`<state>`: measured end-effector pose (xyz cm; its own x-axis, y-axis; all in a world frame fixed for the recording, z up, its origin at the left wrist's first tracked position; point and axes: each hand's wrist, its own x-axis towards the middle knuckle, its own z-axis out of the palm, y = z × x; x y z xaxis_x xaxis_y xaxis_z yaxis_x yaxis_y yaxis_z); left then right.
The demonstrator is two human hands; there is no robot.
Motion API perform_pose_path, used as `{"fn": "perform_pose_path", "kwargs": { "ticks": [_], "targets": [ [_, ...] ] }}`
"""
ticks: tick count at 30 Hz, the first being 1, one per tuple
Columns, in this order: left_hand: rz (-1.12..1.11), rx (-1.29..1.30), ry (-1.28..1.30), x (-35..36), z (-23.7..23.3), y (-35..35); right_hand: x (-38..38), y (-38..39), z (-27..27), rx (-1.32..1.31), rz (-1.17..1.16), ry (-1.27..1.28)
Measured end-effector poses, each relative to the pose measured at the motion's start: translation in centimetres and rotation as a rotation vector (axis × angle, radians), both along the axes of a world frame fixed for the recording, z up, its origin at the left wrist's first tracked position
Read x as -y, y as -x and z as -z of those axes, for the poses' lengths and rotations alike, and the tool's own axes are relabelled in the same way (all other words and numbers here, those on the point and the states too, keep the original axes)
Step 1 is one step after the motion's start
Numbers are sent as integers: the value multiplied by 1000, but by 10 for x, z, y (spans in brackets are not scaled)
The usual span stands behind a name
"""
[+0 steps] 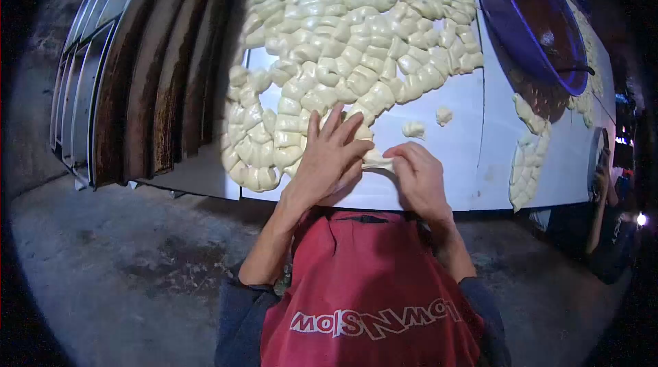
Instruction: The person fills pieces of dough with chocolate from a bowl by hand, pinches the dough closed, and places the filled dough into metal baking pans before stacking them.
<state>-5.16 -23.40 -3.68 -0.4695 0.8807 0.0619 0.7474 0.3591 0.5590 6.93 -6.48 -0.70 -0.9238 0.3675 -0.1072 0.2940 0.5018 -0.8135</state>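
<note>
Pale, glossy dough pieces lie packed side by side over the white table. My left hand rests at the near edge of this mass, its fingers spread over the dough. Close to its right, my right hand pinches the end of a small stretched dough piece, which reaches across to my left hand. The left end of that piece is partly hidden by my left thumb. Two loose dough lumps, one just above my right hand and another farther right, sit apart from the mass.
A purple-rimmed tub with brown contents stands at the upper right. Below it lies another dough strip. Dark curved trays in a metal rack stand left of the table. Another person's arm shows at the far right edge.
</note>
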Motion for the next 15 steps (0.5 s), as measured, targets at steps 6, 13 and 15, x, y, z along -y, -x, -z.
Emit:
{"fn": "perform_pose_path", "kwargs": {
  "ticks": [6, 13, 15],
  "targets": [
    [35, 51, -24, 1, 0, 5, 5, 4, 19, -22, -115, -251],
    [112, 54, -17, -12, 0, 1, 8, 3, 4, 16, -4, -19],
    [108, -32, -89, -19, 7, 0, 3, 0, -2, 99, -27, -29]
  ]
}}
